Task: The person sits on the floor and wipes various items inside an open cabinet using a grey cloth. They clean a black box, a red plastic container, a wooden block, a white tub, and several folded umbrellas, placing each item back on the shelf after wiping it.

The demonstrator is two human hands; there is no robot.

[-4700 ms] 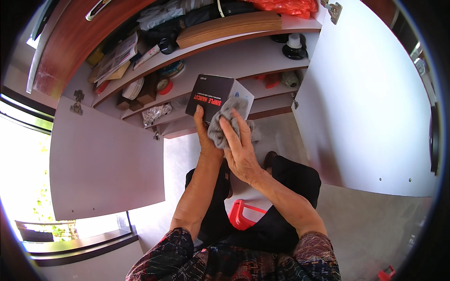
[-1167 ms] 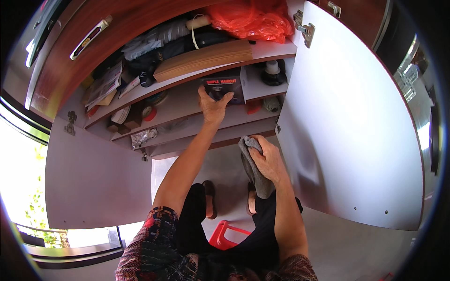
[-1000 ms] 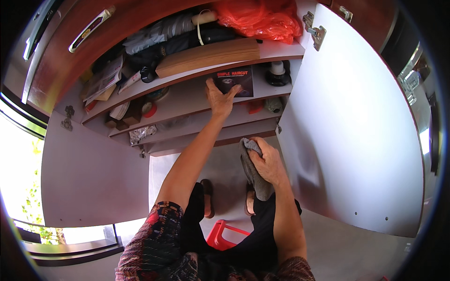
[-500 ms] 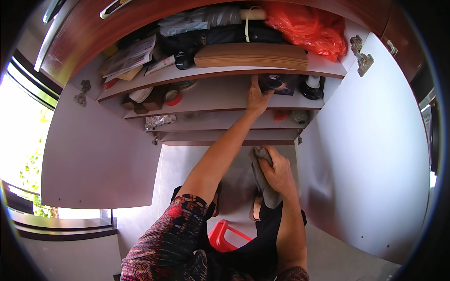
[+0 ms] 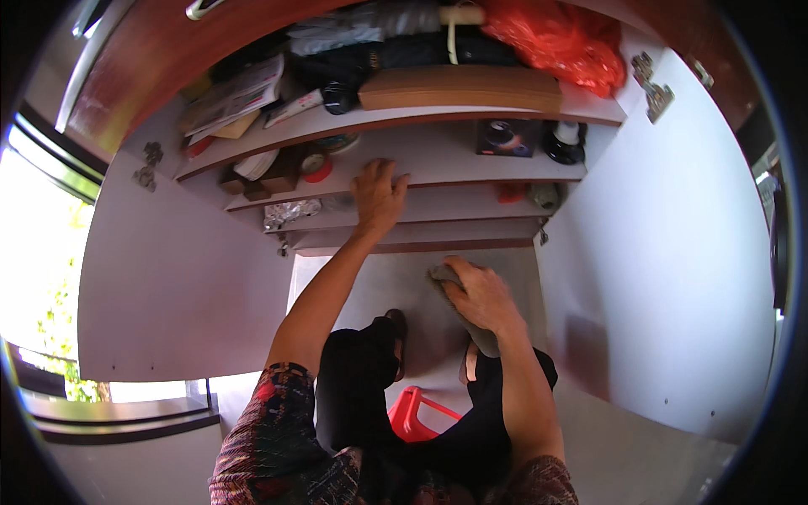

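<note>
My left hand (image 5: pixel 379 195) reaches in at the front of the middle shelf (image 5: pixel 446 164), holding nothing, its fingers bent a little and apart. Whether the fingertips touch the shelf I cannot tell. Lower down on the right, my right hand (image 5: pixel 484 295) grips a folded grey cloth (image 5: pixel 483 340) in front of the cabinet. A dark box with a round object pictured on it (image 5: pixel 508 138) stands toward the right of the middle shelf. Beside it is a black object with a white top (image 5: pixel 565 145). A small round red-rimmed container (image 5: pixel 316 167) sits left of my left hand.
Both white cabinet doors (image 5: pixel 185 269) stand open at the sides. The upper shelf bears a long brown wooden box (image 5: pixel 459 87), a red plastic bag (image 5: pixel 560 42) and papers (image 5: pixel 231 101). Foil-like material (image 5: pixel 291 213) lies on a lower shelf. A red plastic stool (image 5: pixel 407 414) is beneath me.
My left hand has left the dark box and moved left and toward me to the shelf's front. The box now sits fully in view. My right hand keeps the cloth, slightly shifted.
</note>
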